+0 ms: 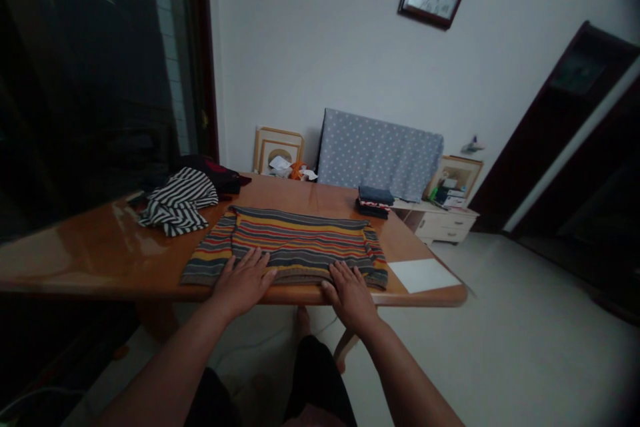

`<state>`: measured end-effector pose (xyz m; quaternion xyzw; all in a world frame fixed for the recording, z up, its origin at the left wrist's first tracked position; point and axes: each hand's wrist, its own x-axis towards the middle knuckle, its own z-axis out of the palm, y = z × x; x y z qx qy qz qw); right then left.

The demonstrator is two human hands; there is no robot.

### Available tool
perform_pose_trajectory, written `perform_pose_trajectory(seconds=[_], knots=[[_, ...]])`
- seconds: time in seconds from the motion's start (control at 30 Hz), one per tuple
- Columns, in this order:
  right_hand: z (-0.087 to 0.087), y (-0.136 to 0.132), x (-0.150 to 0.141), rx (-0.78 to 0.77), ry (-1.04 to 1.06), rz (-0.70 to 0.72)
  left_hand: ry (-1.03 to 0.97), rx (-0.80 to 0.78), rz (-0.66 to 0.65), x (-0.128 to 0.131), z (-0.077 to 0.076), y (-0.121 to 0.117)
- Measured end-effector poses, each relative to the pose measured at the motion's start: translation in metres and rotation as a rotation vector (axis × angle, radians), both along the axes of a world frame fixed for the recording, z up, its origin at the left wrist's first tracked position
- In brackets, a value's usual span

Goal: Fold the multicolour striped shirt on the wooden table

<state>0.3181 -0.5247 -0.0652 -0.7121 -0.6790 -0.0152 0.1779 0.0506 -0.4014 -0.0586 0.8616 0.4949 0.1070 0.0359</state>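
A striped knit sweater (300, 237) in grey, yellow and red lies spread flat on the wooden table (295, 188), close to its front edge. My left hand (243, 280) rests palm down on the sweater's near left part, fingers stretched out. On the near right part lies my right hand (350, 290), also flat with its fingers extended. Neither hand grips the cloth. A sleeve slants out at the left of the sweater, and another fold of cloth runs down its right side.
Left on the table is a heap with a black-and-white striped garment (183, 200) and dark clothes (220, 177). A small folded stack (375, 201) sits at the back right. A white sheet (425, 275) lies at the right end. Behind stands a low white cabinet (443, 223).
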Motion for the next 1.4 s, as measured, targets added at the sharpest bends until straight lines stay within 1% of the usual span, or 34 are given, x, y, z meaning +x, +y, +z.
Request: perform_pose_trajectory(seconds=[0.07, 0.17, 0.23, 0.3, 0.47, 0.67, 0.83, 0.97, 1.23, 1.3, 1.4], knots=[[0.004, 0.001, 0.004, 0.004, 0.012, -0.017, -0.002, 0.005, 0.004, 0.0, -0.002, 0.001], [0.005, 0.002, 0.016, 0.042, 0.003, -0.152, -0.026, 0.024, -0.003, 0.001, -0.005, 0.004], [0.002, 0.001, 0.025, 0.032, -0.017, -0.242, -0.041, 0.03, -0.001, 0.001, -0.007, 0.004], [-0.003, -0.001, 0.033, 0.001, -0.038, -0.273, -0.048, 0.037, 0.001, 0.001, -0.007, 0.004], [-0.014, -0.002, 0.039, -0.005, -0.063, -0.274, -0.039, 0.02, 0.003, 0.001, -0.006, 0.005], [-0.021, -0.001, 0.041, 0.025, -0.074, -0.27, -0.056, 0.016, -0.002, 0.0, -0.007, 0.002], [-0.024, -0.002, 0.044, 0.061, -0.071, -0.256, -0.077, 0.035, 0.005, -0.001, -0.003, -0.006], [-0.023, -0.001, 0.042, 0.048, -0.056, -0.265, -0.065, 0.026, 0.012, 0.0, -0.001, -0.007], [-0.019, 0.001, 0.039, 0.028, -0.025, -0.28, -0.047, 0.01, 0.02, 0.001, -0.004, -0.001], [-0.018, 0.001, 0.039, 0.029, -0.001, -0.277, -0.045, 0.0, 0.019, 0.001, -0.002, -0.001], [-0.014, 0.001, 0.042, 0.051, 0.084, -0.25, -0.034, -0.044, 0.018, 0.001, 0.005, -0.002]])
